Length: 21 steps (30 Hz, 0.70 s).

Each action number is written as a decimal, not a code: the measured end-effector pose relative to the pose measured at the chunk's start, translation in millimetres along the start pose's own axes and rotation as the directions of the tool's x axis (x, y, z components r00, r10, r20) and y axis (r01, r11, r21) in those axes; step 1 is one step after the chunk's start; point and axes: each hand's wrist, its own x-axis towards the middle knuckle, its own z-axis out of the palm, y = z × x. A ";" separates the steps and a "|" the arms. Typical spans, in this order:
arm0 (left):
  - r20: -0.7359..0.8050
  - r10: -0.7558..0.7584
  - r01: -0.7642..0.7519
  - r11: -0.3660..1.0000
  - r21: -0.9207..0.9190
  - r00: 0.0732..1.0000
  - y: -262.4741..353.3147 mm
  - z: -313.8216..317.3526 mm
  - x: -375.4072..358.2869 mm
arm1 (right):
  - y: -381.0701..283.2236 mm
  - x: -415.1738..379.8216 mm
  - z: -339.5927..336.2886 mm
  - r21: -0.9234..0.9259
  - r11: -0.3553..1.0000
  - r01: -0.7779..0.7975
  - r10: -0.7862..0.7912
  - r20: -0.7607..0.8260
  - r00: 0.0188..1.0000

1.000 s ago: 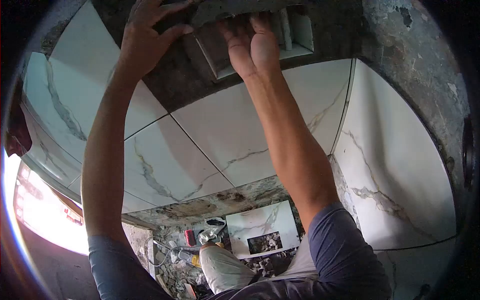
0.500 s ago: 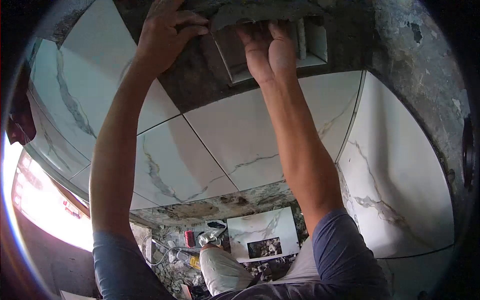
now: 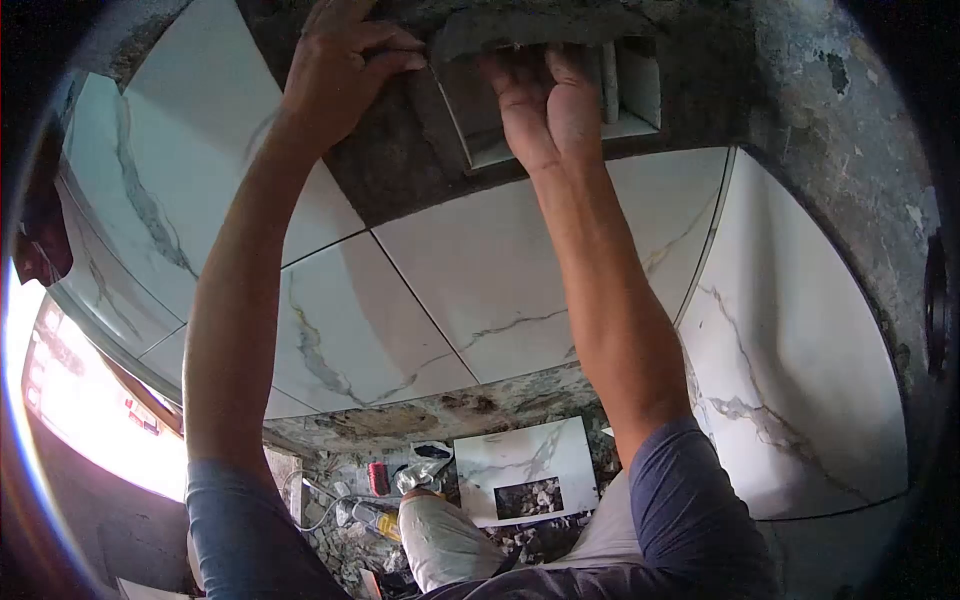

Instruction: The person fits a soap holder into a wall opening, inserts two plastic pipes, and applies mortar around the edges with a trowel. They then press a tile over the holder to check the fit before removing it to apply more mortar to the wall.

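A recessed box [image 3: 640, 127] lined with pale tile pieces is set in the dark mortared wall at the top. My right hand [image 3: 550, 110] reaches palm up into this recess, its fingertips partly hidden under the upper edge. To the left of the opening, my left hand [image 3: 350, 60] has thumb and fingertips together at the recess's left edge; whatever lies between them is too small to make out. A narrow upright strip [image 3: 609, 85] stands inside the recess, right of my right hand. Grey mortar [image 3: 540, 25] overhangs the top edge.
White marbled tiles [image 3: 470, 260] cover the wall below the recess, and another large tile [image 3: 780, 370] is on the right. On the rubble floor lie a tile with a rectangular cutout [image 3: 520, 450], a red spool [image 3: 378, 478] and a yellow tool [image 3: 380, 521].
The view has shifted slightly. My right hand remains in the recess with its fingers a little changed, and my left hand stays by the left edge.
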 end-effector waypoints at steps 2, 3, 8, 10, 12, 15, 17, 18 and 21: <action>0.006 -0.004 0.004 1.000 0.002 1.000 0.2 0.0 -0.4 | 0.7 -1.5 3.8 0.025 1.000 -0.008 0.008 0.013 1.000; -0.003 -0.003 0.003 1.000 -0.011 1.000 -0.8 2.1 -1.0 | 0.3 -3.1 5.0 -0.007 1.000 0.003 -0.004 -0.024 1.000; -0.002 0.010 -0.010 1.000 -0.017 1.000 -0.5 0.9 -1.3 | -1.0 -2.7 6.0 -0.039 0.999 -0.001 0.000 -0.020 1.000; 0.006 -0.028 0.028 1.000 0.006 1.000 -1.9 2.9 -0.7 | -1.1 -2.1 7.6 -0.109 0.994 0.009 -0.017 -0.069 0.997; -0.002 -0.067 0.067 0.997 -0.039 0.998 -1.2 3.6 -1.2 | -0.3 -4.6 9.5 -0.085 0.996 0.018 -0.023 -0.058 0.998; -0.001 -0.058 0.058 0.998 -0.038 0.998 -3.5 3.6 -0.5 | 0.8 -2.7 4.0 -0.029 0.999 0.015 -0.016 -0.035 0.999; 0.005 -0.009 0.009 1.000 0.007 1.000 -3.3 4.5 -0.8 | -0.1 -2.8 5.6 0.001 1.000 0.005 -0.005 -0.021 1.000; -0.001 -0.037 0.037 0.999 0.002 0.999 -2.2 5.0 -1.9 | -0.8 -3.0 6.4 -0.027 1.000 0.006 -0.007 -0.037 0.999; -0.004 -0.052 0.052 0.998 0.017 0.999 -2.0 5.0 -1.4 | -1.7 -1.8 7.7 -0.012 1.000 -0.017 0.017 -0.058 0.998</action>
